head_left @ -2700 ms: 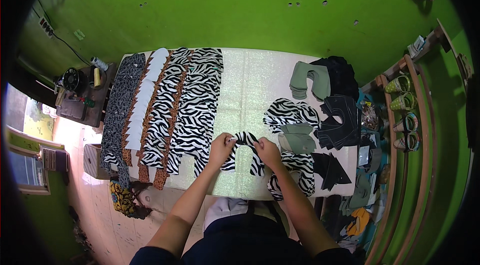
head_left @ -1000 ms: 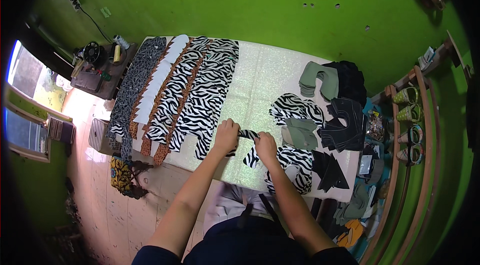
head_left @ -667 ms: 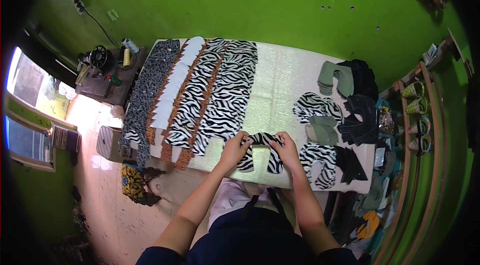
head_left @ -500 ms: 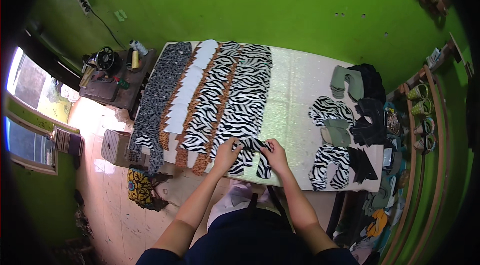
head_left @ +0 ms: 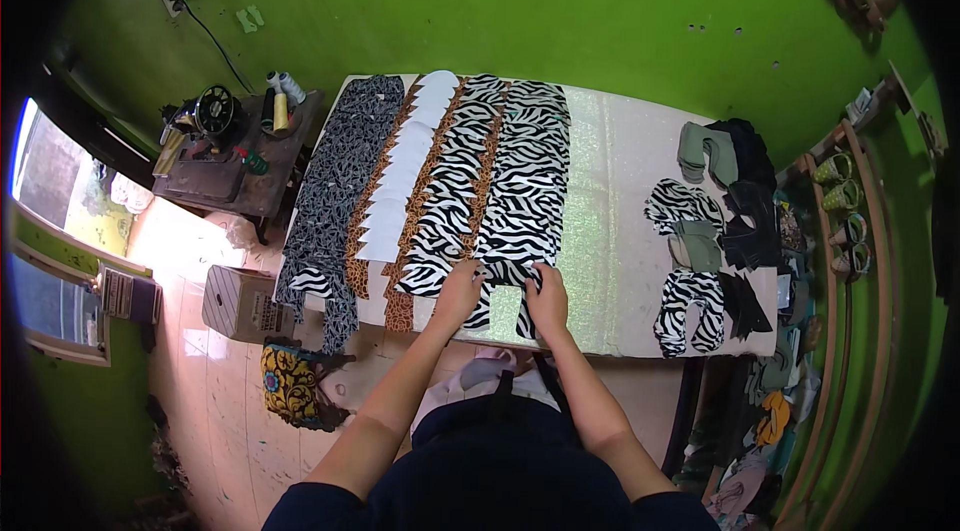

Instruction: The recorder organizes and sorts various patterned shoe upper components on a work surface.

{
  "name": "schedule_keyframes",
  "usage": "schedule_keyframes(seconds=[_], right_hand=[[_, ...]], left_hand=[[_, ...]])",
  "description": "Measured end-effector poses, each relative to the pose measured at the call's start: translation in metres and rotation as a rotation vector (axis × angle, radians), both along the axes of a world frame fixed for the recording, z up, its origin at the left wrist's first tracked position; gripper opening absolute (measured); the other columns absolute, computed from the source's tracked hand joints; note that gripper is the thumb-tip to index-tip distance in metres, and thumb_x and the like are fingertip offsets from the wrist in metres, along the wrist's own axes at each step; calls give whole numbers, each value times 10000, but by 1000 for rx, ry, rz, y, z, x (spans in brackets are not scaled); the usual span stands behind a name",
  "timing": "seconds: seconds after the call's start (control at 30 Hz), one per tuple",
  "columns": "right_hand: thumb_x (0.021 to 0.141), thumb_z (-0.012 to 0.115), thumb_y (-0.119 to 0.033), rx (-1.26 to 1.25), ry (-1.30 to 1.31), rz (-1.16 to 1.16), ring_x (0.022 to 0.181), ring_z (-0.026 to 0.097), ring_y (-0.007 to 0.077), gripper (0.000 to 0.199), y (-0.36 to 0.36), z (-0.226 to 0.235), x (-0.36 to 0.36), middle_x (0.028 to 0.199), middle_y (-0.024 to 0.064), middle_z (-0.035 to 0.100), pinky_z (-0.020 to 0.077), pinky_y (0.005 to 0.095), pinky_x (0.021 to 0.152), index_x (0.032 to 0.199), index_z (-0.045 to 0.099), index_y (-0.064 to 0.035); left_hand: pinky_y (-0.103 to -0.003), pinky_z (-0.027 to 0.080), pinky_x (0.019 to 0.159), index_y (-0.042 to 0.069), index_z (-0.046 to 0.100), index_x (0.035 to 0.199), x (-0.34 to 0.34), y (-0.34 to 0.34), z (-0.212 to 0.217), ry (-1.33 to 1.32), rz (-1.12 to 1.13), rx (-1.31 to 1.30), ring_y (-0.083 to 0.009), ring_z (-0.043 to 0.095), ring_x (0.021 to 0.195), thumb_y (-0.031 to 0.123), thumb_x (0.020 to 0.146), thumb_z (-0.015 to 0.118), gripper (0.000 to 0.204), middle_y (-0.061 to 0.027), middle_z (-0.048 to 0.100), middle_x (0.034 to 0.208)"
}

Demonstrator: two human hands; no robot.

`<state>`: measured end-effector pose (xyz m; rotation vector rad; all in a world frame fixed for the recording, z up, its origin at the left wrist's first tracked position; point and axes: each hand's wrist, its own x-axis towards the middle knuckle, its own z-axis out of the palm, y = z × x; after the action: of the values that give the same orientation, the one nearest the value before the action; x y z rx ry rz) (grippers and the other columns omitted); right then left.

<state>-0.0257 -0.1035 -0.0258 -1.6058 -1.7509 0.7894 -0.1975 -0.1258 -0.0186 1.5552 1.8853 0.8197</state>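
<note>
At the front edge of the table, a U-shaped zebra-print fabric piece lies across the near end of a row of overlapping zebra-print pieces, its two legs toward me. My left hand grips its left upper corner, fingers closed. My right hand pinches the right corner. The fingertips are partly hidden by the hands themselves. Left of this row run another zebra-print row, brown spotted pieces, white pieces and dark grey patterned pieces, all overlapping lengthwise.
Small piles of zebra-print, olive-green and black fabric pieces lie at the table's right. A sewing machine stands at the left beside thread spools. A cardboard box sits on the floor; a wooden rack lines the right wall.
Both hands have lowered the zebra-print piece onto the near end of the row and drawn slightly closer together. The whole view has shifted a little.
</note>
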Motion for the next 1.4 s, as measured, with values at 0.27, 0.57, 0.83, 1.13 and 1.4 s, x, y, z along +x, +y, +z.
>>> schedule_keyframes(seconds=[0.27, 0.57, 0.83, 1.13, 1.4], right_hand=[[824, 536, -161, 347, -382, 171, 1177, 417, 322, 417, -13, -8, 2, 1263, 182, 435, 332, 472, 963, 1211, 477, -16], [884, 449, -332, 187, -539, 395, 1330, 253, 246, 556, -24, -20, 7, 1426, 135, 290, 174, 538, 1054, 1327, 354, -10], [878, 424, -193, 133, -373, 158, 1314, 229, 397, 415, -13, 30, 85, 1389, 204, 321, 152, 556, 1056, 1264, 449, -41], [800, 508, -88, 205, -558, -185, 1226, 366, 332, 360, 6, 38, 261, 1242, 144, 470, 215, 541, 1032, 1157, 536, -47], [733, 638, -193, 230, -628, -156, 1109, 430, 287, 375, 18, 34, 343, 1095, 121, 496, 270, 491, 1005, 1075, 573, -54]], left_hand=[[-428, 339, 974, -35, 427, 1242, 18, -15, 0, 385, -203, 251, -352, 427, 1165, 166, 855, 493, 441, -201, 416, 1295], [-427, 175, 1076, 49, 349, 1355, 24, -33, -26, 759, -351, 114, -212, 261, 1329, 416, 897, 409, 590, -77, 302, 1434], [-483, 223, 1045, 6, 438, 1258, 67, -26, 22, 496, -441, 74, -311, 318, 1284, 328, 877, 462, 500, -171, 355, 1375], [-461, 285, 1023, 31, 492, 1195, 202, 23, 43, 353, -631, 159, -294, 391, 1237, 319, 881, 471, 427, -155, 420, 1330], [-399, 426, 875, -11, 474, 1188, 306, 55, 48, 246, -651, 94, -327, 529, 1043, 320, 848, 527, 477, -187, 487, 1229]])
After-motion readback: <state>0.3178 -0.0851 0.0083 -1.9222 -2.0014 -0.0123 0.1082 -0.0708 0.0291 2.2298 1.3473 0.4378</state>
